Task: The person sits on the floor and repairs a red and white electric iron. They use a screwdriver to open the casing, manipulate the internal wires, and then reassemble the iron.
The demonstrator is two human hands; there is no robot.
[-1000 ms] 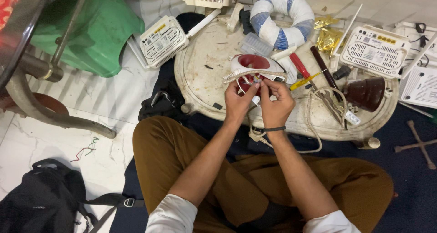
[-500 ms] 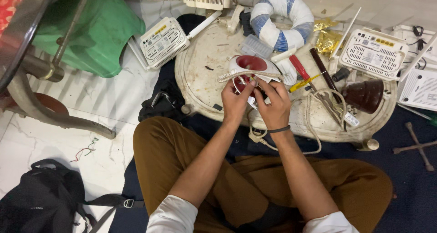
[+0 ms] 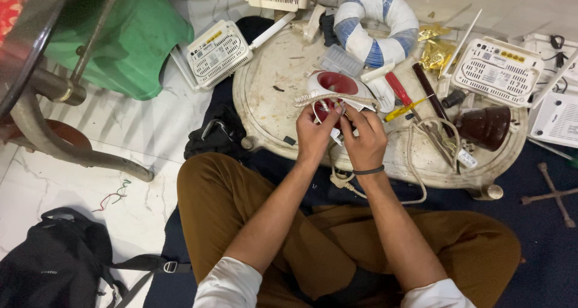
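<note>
Low round off-white tray table [image 3: 271,97], scuffed, resting on dark blue mat [image 3: 542,266]. On it: red-and-white clothes iron [image 3: 337,85], blue-white ring [image 3: 376,25], red-handled screwdriver [image 3: 397,88], yellow-handled one [image 3: 406,109], spanner [image 3: 433,133], brown dome, possibly lamp holder [image 3: 484,126], white router [image 3: 497,73] overhanging edge.

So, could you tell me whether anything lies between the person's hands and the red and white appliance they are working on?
Nothing visible does. The left hand and right hand are already at the red and white appliance on the round table, fingers in its wires beneath the braided cord.
</note>
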